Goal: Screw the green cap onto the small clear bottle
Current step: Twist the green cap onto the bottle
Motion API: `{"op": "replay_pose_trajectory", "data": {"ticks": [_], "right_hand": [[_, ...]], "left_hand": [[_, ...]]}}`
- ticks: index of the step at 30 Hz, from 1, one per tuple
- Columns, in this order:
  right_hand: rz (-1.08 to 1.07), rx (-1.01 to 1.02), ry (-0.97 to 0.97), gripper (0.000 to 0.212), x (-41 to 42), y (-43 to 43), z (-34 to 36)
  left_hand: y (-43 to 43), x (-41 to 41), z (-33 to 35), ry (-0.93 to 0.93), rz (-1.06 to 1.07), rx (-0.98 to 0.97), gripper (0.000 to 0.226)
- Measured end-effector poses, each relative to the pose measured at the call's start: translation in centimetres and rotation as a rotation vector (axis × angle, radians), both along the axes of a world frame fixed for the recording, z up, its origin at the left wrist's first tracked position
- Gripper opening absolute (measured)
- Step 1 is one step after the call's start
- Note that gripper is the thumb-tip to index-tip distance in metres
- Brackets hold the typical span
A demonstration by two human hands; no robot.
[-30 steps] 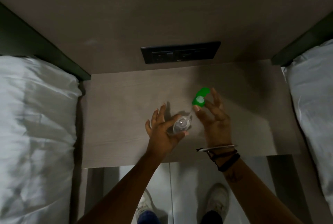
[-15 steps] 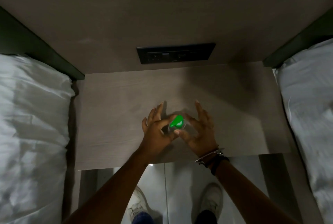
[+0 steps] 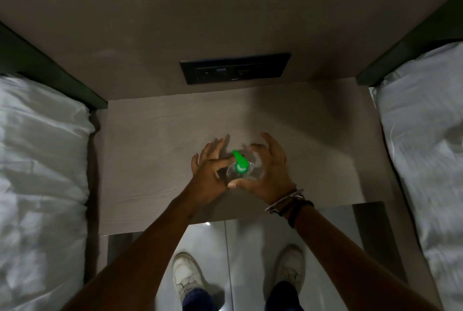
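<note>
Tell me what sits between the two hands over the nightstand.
In the head view, the small clear bottle with the green cap on its top sits between the left hand and right hand.

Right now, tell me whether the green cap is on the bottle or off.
On: the green cap sits atop the clear bottle. Whether it is screwed tight, cannot tell.

head-worn view, steeply downward, close over bedside table (image 3: 155, 160)
</note>
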State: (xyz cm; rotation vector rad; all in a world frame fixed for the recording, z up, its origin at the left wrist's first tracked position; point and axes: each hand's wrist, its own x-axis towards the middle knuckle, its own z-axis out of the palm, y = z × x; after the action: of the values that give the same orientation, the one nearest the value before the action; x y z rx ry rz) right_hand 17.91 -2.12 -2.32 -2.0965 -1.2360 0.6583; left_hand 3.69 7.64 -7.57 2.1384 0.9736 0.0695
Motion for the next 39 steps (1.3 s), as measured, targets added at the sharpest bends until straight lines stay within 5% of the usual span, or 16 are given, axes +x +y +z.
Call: {"op": "replay_pose_trajectory", "data": {"ticks": [6,9,12,17,22,27,35,39], "right_hand": [[0.066,0.081,-0.007,0.039,0.4,-0.1,0.0],[0.025,0.010,-0.096,0.062,0.5,0.5,-0.1],[0.085,0.004,0.032,0.084,0.5,0.5,0.2],[0.058,0.091,0.056,0.043,1.0,0.4,0.4],[0.021,0.027,0.105,0.077,-0.3,0.9,0.1],[-0.009,0.118,0.091,0.035,-0.5,0.0,-0.6],[-0.002,-0.001,0.088,0.071,0.1,0.7,0.0],[0.101,0.021,0.063,0.045,0.8,0.1,0.4]], "left_hand": [[0.3,0.2,1.2,0.006,-0.047,-0.057,0.060],[0.4,0.2,1.8,0.056,-0.088,-0.059,0.065],[0.7,0.1,2.2,0.049,-0.114,-0.097,0.066],[1.0,0.6,2.8,0.034,-0.123,-0.162,0.065],[1.5,0.8,3.0,0.110,-0.169,-0.132,0.062],[1.5,0.9,2.5,0.109,-0.156,-0.140,0.059],[1.8,1.2,2.8,0.168,-0.194,-0.118,0.061],[1.9,1.3,3.3,0.135,-0.203,-0.143,0.055]]}}
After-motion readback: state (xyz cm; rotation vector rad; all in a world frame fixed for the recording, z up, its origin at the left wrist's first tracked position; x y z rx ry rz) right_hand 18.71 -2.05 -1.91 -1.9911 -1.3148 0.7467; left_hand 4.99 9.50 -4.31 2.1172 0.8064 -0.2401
